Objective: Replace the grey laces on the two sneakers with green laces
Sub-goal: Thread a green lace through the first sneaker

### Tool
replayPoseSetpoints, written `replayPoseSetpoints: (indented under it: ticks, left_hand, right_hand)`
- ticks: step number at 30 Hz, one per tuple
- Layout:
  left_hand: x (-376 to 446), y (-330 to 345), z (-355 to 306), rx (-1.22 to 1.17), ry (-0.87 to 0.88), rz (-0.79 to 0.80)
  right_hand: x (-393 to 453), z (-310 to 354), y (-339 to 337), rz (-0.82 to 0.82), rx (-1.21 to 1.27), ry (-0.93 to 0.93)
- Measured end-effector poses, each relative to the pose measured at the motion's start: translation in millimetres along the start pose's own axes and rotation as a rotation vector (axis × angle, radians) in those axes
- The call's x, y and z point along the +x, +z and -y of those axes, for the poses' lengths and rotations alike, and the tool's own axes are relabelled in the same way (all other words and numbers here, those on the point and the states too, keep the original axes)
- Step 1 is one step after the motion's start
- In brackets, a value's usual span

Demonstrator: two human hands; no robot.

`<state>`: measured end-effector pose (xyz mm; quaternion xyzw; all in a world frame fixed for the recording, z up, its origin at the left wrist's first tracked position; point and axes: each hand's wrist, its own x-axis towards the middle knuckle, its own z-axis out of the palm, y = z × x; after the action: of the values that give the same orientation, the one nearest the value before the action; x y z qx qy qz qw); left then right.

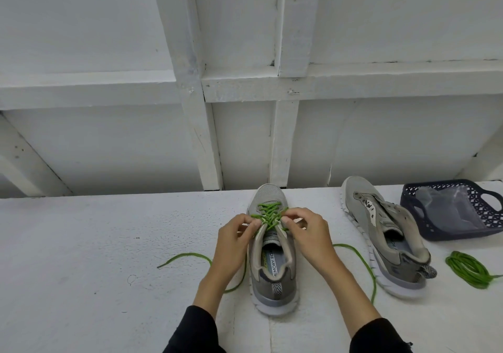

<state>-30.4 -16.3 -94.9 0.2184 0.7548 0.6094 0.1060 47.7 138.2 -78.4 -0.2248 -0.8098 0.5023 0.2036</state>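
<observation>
Head view: near sneaker (pixel 273 268) mid-counter (pixel 95 244), green lace (pixel 268 214) threaded through most eyelets. Left hand (pixel 234 241) and right hand (pixel 307 233) each pinch it at the upper eyelets. Next: top eyelets, then the unlaced sneaker (pixel 386 233) and coiled lace (pixel 471 269)

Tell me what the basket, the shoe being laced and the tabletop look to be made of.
Basket: dark blue moulded plastic, going by its lattice walls and cut-out handle.
Shoe being laced: grey knit mesh upper, judging by the woven toe texture, on a white, likely foam, sole.
Tabletop: rough and matt white, possibly painted; material unclear.
</observation>
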Motion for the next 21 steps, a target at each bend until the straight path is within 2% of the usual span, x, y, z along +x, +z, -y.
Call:
replayPoseSetpoints:
  ticks: [3, 9, 13, 15, 16, 18, 19, 21]
  left_hand:
    - [3.8, -4.2, 4.7, 0.043, 0.093, 0.076]
    - [11.1, -7.6, -0.4, 0.270, 0.187, 0.128]
    - [9.2, -8.1, -7.1, 0.468, 0.210, 0.186]
    - [6.6, -8.4, -7.6, 0.612, 0.271, 0.136]
    - [6.0, -8.3, -6.3, 0.714, 0.339, 0.058]
    - [1.9, -8.3, 1.6, 0.840, 0.430, -0.080]
    - [-2.2, -8.3, 6.3, 0.835, 0.437, -0.131]
    - [-9.4, -5.6, 10.6, 0.704, 0.359, -0.157]
  right_hand:
    - [-0.5, 0.7, -4.2, 0.117, -0.081, -0.119]
    - [-4.7, -2.0, -2.4, 0.153, -0.269, -0.322]
    - [-9.5, -0.5, -0.1, 0.154, -0.418, -0.366]
    - [-12.3, 1.7, 1.6, 0.064, -0.514, -0.429]
    - [-14.0, 2.7, 1.0, 0.002, -0.539, -0.435]
    - [-15.2, 3.4, -4.3, -0.106, -0.471, -0.359]
    - [-13.6, 2.8, -7.5, -0.117, -0.401, -0.302]
    - [-8.8, 0.7, -12.8, 0.004, -0.291, -0.198]
